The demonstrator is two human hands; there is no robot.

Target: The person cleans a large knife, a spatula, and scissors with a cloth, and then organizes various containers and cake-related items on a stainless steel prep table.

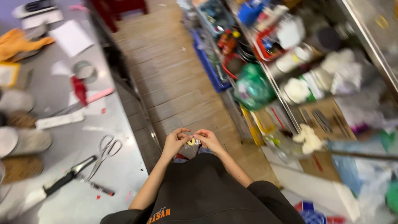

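Grip: we see both hands pinched together on one small round yellow piece, the left hand closing on its left edge, the right hand on its right.
Where the piece is: low centre of the frame, held in the air over the knees and the wooden plank floor, not resting on anything.
Relation: the piece lies directly between the two fingertip sets; it is too small and blurred for us to read a long axis. Both hands look equally near.
Worktop: a grey metal worktop runs down the left of the frame, well apart from the hands.
Tools: scissors lie at lower left, nearest the left hand; a black-handled tool lies just beside them.
Paper: white sheets and pink scraps sit at upper left.
Tape: a grey roll lies left of centre.
Packages: a green bag sits right of centre beside shelves; a brown cardboard box with dark tools lies further right. Labels are too blurred to describe.
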